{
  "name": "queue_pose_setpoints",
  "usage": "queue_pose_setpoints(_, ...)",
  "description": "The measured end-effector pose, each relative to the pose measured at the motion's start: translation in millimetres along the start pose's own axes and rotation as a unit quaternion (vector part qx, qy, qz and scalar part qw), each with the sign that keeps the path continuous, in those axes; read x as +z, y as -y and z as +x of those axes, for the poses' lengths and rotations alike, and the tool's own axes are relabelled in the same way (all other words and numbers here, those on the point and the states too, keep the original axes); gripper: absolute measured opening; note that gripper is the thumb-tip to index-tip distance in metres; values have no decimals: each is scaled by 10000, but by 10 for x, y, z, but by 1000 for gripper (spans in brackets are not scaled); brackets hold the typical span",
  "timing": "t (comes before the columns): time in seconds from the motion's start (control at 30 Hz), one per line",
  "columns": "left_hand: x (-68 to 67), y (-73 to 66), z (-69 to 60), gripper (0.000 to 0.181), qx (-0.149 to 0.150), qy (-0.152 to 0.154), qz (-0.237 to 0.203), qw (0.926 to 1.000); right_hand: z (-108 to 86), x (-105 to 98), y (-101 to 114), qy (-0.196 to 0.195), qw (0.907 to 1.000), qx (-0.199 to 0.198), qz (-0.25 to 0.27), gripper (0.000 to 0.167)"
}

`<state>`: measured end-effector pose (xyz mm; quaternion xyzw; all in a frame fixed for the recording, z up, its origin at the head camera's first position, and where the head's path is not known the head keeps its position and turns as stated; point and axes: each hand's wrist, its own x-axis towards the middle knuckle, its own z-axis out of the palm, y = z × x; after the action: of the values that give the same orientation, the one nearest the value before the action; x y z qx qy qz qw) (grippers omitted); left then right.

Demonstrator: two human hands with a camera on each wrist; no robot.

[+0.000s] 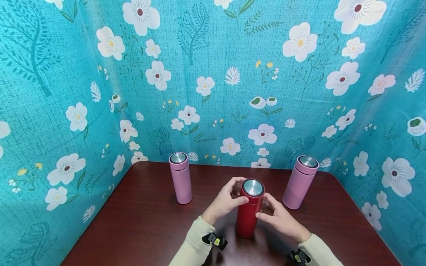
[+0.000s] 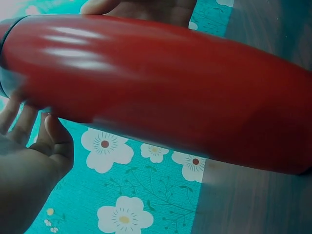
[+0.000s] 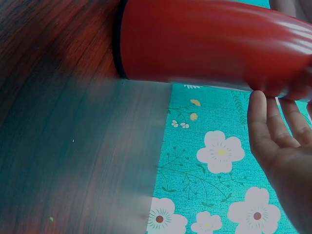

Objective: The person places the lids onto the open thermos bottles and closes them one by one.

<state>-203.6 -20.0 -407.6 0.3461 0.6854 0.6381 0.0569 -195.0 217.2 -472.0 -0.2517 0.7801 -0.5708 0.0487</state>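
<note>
A red thermos (image 1: 247, 221) with a silver-topped lid (image 1: 253, 187) stands upright on the dark wooden table, near its middle. My left hand (image 1: 223, 202) grips it near the top, thumb on the front of the lid and fingers round the far side, partly hidden. From the other side my right hand (image 1: 282, 220) holds the body below the lid between thumb and fingers. Both wrist views show the red body close up, fingertips touching its side. The black base rim (image 3: 118, 39) appears in the right wrist view.
Two pink thermoses with silver-topped lids stand farther back, one on the left (image 1: 181, 184) and one on the right (image 1: 299, 186). A turquoise flowered cloth (image 1: 213, 99) hangs behind and along both sides of the table (image 1: 139, 225).
</note>
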Motion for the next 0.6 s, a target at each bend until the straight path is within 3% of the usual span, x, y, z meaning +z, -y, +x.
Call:
queue_pose_setpoints(0.27,-16,30,-5,62,134,246,-145,9995,9,-10,-3,35,9998,-181,-7,55)
queue_pose_setpoints(0.47,17,10,-3,64,60,0,-41,10000,8,-8,-8,64,9999,-101,47,55)
queue_pose_setpoints(0.6,32,157,32,62,-21,-183,63,9998,3,-4,8,77,9999,-59,135,56)
